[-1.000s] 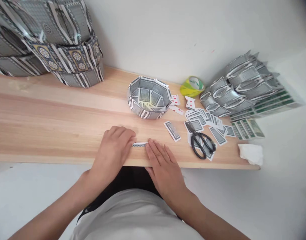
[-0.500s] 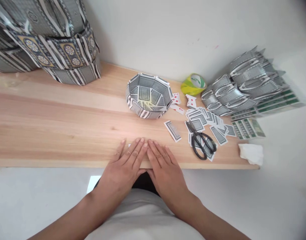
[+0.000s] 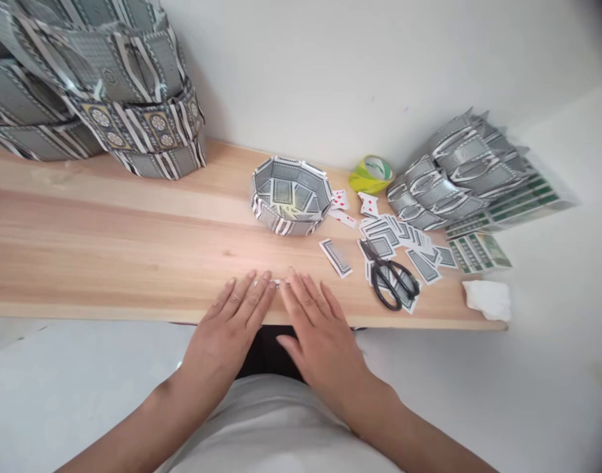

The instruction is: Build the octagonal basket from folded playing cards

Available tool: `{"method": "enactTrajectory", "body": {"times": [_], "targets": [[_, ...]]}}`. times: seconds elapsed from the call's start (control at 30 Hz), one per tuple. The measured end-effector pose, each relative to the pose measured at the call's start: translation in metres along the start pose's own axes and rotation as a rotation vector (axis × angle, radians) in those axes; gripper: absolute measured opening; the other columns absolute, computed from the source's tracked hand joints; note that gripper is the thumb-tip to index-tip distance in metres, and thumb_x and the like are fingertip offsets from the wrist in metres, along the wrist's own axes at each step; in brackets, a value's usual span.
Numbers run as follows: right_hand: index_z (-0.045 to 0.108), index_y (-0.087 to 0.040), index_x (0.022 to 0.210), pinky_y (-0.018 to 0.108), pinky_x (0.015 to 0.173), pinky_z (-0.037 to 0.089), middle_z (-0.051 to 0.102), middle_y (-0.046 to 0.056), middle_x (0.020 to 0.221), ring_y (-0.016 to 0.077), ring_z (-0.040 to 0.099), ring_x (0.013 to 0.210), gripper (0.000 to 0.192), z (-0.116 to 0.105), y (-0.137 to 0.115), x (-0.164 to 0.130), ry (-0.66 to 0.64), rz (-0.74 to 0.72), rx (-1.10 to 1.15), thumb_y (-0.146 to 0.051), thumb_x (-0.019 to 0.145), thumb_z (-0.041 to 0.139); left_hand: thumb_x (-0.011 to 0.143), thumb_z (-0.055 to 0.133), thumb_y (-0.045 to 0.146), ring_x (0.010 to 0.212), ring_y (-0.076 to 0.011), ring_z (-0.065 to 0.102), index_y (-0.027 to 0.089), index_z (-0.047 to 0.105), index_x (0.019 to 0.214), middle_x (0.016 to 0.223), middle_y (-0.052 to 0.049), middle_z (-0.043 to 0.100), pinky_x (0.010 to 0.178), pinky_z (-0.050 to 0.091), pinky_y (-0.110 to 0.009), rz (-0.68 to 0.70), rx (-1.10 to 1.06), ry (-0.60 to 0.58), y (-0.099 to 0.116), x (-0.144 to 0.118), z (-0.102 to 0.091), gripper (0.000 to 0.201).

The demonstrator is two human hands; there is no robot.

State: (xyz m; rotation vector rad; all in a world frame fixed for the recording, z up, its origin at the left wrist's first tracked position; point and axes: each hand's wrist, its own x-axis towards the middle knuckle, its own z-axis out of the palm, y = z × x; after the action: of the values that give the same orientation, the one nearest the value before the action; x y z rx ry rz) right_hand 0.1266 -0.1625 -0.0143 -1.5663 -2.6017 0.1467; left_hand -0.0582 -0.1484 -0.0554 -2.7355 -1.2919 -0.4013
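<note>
My left hand lies with fingers stretched out flat at the front of the wooden table. Beside it my right hand rests, its fingers extended and thumb apart. A playing card shows only as a small pale sliver by the fingertips; the hands cover the rest of it. Ahead of them stands a basket made of folded cards, with a few cards lying inside. Right of the hands is one folded card. Black-handled scissors lie on a loose spread of cards.
Tall woven card baskets stand at the back left. A yellow tape roll is by the wall. Smaller linked card pieces and green-and-white card strips sit at the right, with a white tissue near the corner.
My left hand has slid a little left, so the hands are slightly farther apart at the thumbs. The right thumb has spread out. The camera view has tilted and shifted slightly.
</note>
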Motion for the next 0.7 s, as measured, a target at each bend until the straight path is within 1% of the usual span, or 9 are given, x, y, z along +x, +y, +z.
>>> {"method": "enactTrajectory", "body": {"times": [0.07,0.13,0.23,0.33,0.43,0.5,0.6,0.7], "targets": [[0.027,-0.009,0.149,0.048,0.119,0.022,0.019,0.009,0.158,0.0242,0.015,0.146,0.068,-0.002,-0.008,0.005,-0.017,-0.077,0.042,-0.025,0.089,0.054,0.088,0.034,0.007,0.139,-0.0308,0.034,0.006,0.047,0.137,0.148,-0.012,0.042,0.112,0.032,-0.048,-0.003,-0.007,0.01,0.001,0.0,0.0,0.051],[0.026,-0.007,0.149,0.047,0.119,0.022,0.019,0.01,0.158,0.0232,0.017,0.146,0.069,0.002,-0.013,0.009,-0.068,-0.105,0.07,-0.024,0.089,0.054,0.088,0.034,0.007,0.139,-0.0311,0.034,0.006,0.051,0.134,0.145,-0.013,0.046,0.112,0.033,-0.049,-0.005,-0.009,0.017,0.001,0.0,0.0,0.05],[0.023,-0.005,0.149,0.047,0.119,0.022,0.019,0.012,0.157,0.0225,0.018,0.146,0.07,0.012,-0.012,0.009,-0.099,-0.07,0.07,-0.02,0.088,0.053,0.088,0.034,0.006,0.139,-0.0309,0.035,0.007,0.05,0.135,0.147,-0.011,0.045,0.112,0.033,-0.049,-0.015,-0.004,0.015,0.001,-0.001,0.0,0.051],[0.022,-0.006,0.15,0.046,0.119,0.021,0.021,0.011,0.157,0.0215,0.018,0.146,0.069,0.021,-0.003,0.003,-0.066,-0.024,0.04,-0.018,0.088,0.052,0.088,0.035,0.006,0.139,-0.0305,0.034,0.011,0.046,0.14,0.151,-0.007,0.038,0.111,0.033,-0.05,-0.027,-0.015,0.007,0.0,-0.001,-0.001,0.053],[0.024,-0.01,0.15,0.046,0.117,0.024,0.026,0.009,0.156,0.0208,0.021,0.145,0.067,0.022,0.007,-0.005,-0.049,0.003,0.007,-0.015,0.088,0.049,0.089,0.036,0.006,0.139,-0.0308,0.033,0.013,0.044,0.141,0.151,-0.007,0.038,0.11,0.034,-0.05,-0.036,-0.028,0.004,-0.001,-0.001,-0.003,0.053],[0.025,-0.012,0.149,0.047,0.116,0.026,0.029,0.008,0.155,0.0212,0.024,0.144,0.064,0.021,0.013,-0.008,-0.039,0.005,-0.008,-0.015,0.089,0.047,0.089,0.038,0.006,0.139,-0.0313,0.034,0.014,0.045,0.14,0.15,-0.007,0.039,0.111,0.033,-0.051,-0.037,-0.042,0.009,-0.001,-0.003,-0.002,0.052],[0.032,-0.013,0.147,0.047,0.115,0.027,0.038,0.008,0.151,0.0217,0.029,0.142,0.057,0.019,0.017,-0.01,0.016,-0.013,0.009,-0.015,0.092,0.045,0.09,0.044,0.008,0.138,-0.0311,0.035,0.013,0.05,0.135,0.147,-0.008,0.045,0.112,0.032,-0.05,-0.022,-0.096,0.077,0.001,-0.007,0.0,0.046],[0.048,-0.015,0.136,0.043,0.11,0.034,0.053,0.01,0.139,0.0223,0.041,0.132,0.043,0.021,0.016,-0.011,0.145,-0.002,0.109,-0.016,0.093,0.047,0.089,0.051,0.007,0.133,-0.0294,0.043,0.011,0.056,0.127,0.138,-0.011,0.055,0.108,0.037,-0.047,-0.029,-0.204,0.177,0.004,-0.01,0.001,0.039]]}}
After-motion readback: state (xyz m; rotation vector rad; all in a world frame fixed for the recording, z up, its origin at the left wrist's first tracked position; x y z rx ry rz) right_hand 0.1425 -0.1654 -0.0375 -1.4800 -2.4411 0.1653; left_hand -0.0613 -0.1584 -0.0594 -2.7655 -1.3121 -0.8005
